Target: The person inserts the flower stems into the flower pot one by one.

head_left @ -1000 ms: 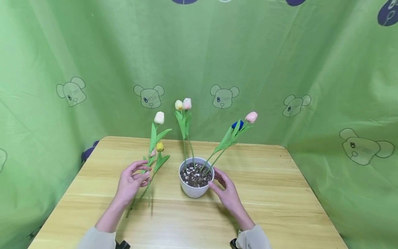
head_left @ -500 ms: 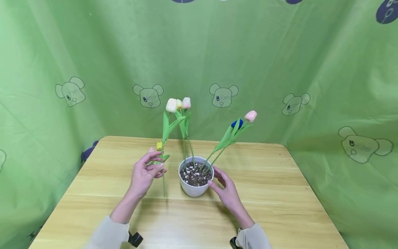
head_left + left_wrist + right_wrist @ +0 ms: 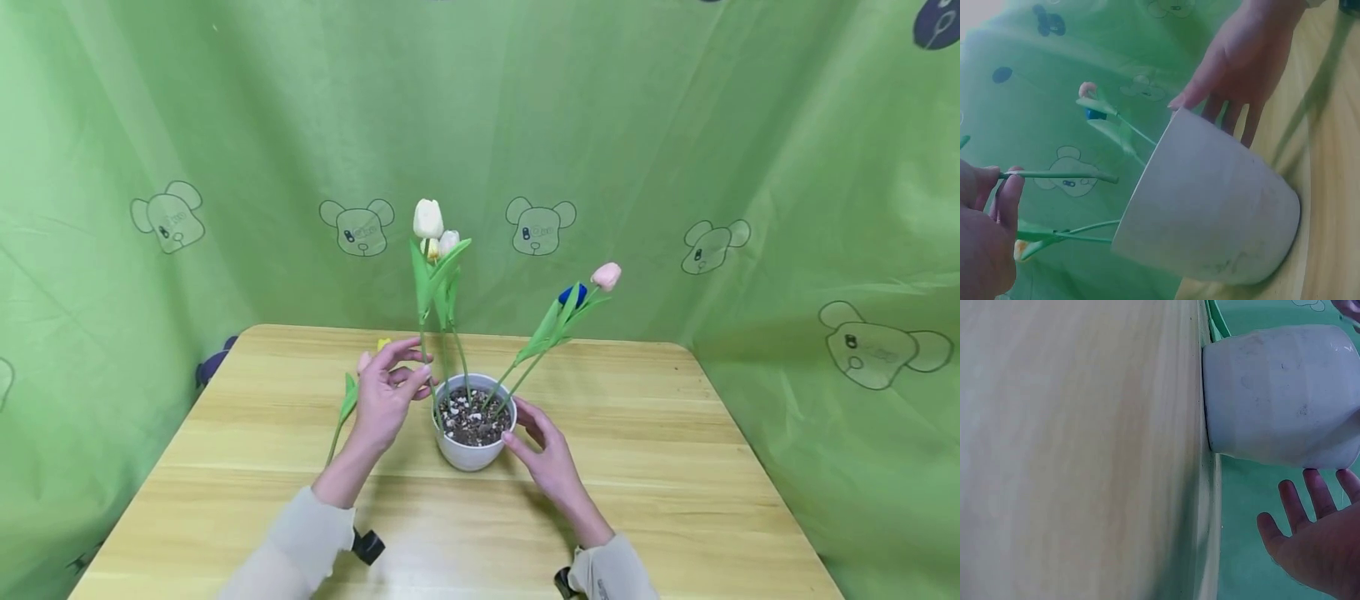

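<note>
In the head view my left hand (image 3: 382, 406) pinches the stem of a white artificial tulip (image 3: 428, 219), held upright by the left side of the white flowerpot (image 3: 469, 457). The left wrist view has the stem's lower end (image 3: 1100, 176) just short of the pot's mouth. My right hand (image 3: 552, 468) rests against the pot's right side, thumb at the rim, fingers extended; in the right wrist view some fingertips touch the wall. Planted in the dark soil (image 3: 474, 425) are a pale yellow tulip (image 3: 431, 248), a whitish-pink tulip (image 3: 449, 242), a blue tulip (image 3: 573, 294) and a pink tulip (image 3: 606, 277).
A yellow tulip (image 3: 383, 343) and another pink tulip (image 3: 364, 362) lie on the wooden table (image 3: 660, 467) left of the pot, partly hidden by my left hand. A green curtain (image 3: 630, 125) with bear-head prints stands behind and at both sides.
My left hand has carried the white tulip rightward from beside the loose tulips to the pot, raising its bloom. My right hand has stayed at the pot.
</note>
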A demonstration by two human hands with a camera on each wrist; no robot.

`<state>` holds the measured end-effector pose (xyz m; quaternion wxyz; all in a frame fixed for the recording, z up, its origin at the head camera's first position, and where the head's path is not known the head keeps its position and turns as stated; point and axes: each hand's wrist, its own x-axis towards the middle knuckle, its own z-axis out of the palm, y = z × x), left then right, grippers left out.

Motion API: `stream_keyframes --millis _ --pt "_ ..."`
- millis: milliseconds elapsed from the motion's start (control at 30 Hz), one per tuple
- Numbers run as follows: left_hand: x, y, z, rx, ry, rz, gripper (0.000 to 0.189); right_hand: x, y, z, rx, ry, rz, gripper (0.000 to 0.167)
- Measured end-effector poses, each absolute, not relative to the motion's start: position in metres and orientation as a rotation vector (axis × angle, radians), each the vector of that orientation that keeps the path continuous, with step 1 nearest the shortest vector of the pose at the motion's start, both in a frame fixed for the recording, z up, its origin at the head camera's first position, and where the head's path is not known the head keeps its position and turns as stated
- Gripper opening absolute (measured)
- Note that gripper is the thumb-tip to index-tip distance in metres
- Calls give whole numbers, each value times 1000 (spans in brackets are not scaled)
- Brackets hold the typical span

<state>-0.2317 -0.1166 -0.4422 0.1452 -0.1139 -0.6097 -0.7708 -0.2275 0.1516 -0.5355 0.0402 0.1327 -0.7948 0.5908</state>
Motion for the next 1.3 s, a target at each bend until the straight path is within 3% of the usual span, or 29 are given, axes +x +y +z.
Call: stream_keyframes --millis 600,1300 --pt "-250 -82 -451 -401 -1741 -2218 43 -226 151 -534 412 -2418 1815 62" --pt "-259 -73 -467 -417 -1763 -2166 41 -227 150 -536 418 -2406 1824 61"
